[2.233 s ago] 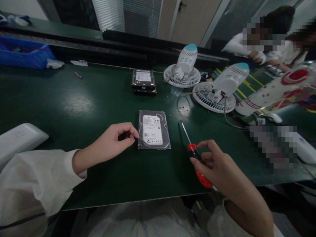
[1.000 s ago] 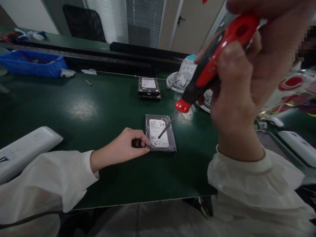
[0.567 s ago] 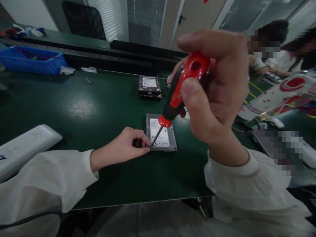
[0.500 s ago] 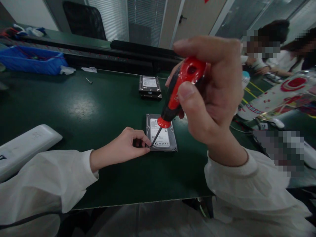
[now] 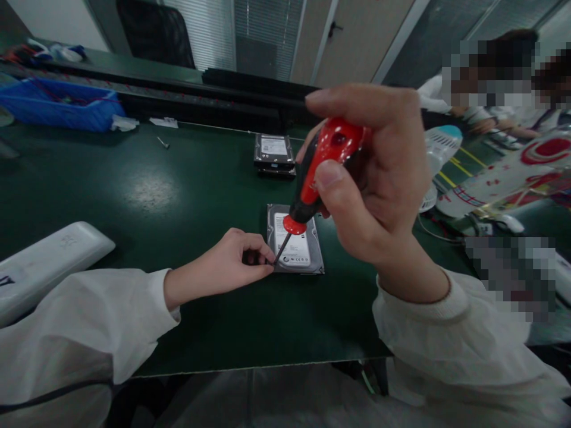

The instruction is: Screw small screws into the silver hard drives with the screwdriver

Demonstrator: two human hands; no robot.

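Note:
A grey hard drive (image 5: 316, 252) with a white label lies flat on the green table in front of me. My left hand (image 5: 238, 257) is closed at its near left corner, thumb and fingers drawn together against that corner. Above the drive, my right hand (image 5: 372, 172) is wrapped round the red and black handle of a screwdriver (image 5: 307, 193). The screwdriver leans, its thin shaft running down to the same corner beside my left fingertips. The very tip, and any screw under it, is too small to make out.
Behind the drive stands a small stack of hard drives (image 5: 273, 156). A white oblong device (image 5: 66, 255) lies at left, and a blue bin (image 5: 62, 107) sits at back left near a small screw-like piece (image 5: 163, 143). At right are a white fan (image 5: 441, 148), a printed cylinder (image 5: 499, 175) and co-workers.
My right hand and the screwdriver handle have shifted slightly left and down in view. The tip stays at the drive's corner, and my left hand keeps its place there.

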